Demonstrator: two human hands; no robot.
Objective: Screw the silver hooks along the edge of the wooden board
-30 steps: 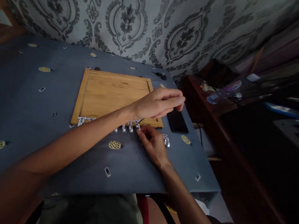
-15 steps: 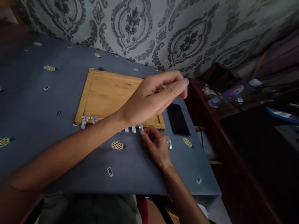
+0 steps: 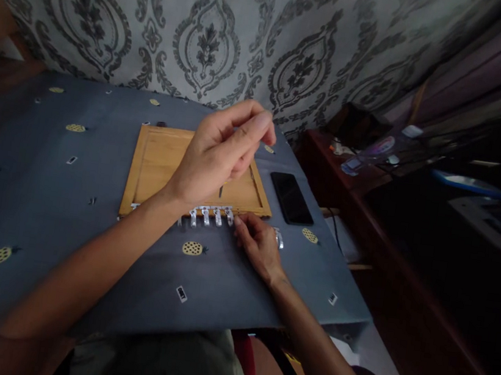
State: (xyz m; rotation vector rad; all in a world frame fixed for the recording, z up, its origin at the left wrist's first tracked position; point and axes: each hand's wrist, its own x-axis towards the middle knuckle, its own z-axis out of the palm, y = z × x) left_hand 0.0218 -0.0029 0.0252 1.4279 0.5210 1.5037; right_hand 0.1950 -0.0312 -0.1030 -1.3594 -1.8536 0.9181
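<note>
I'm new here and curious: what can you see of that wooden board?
The wooden board is a yellowish-brown rectangle with a raised frame around an inner panel. It lies flat on the blue tablecloth. Silvery metal pieces line its near edge, jutting past it. The left hand hides part of it; the right hand is at its near edge, contact unclear.

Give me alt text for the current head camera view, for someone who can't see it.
A person's curled left hand hovers over a framed wooden board, a thin shaft showing beneath, while the right hand sits at small metal pieces lining the board's near edge; a dark phone lies alongside on a blue-grey tablecloth.
</note>
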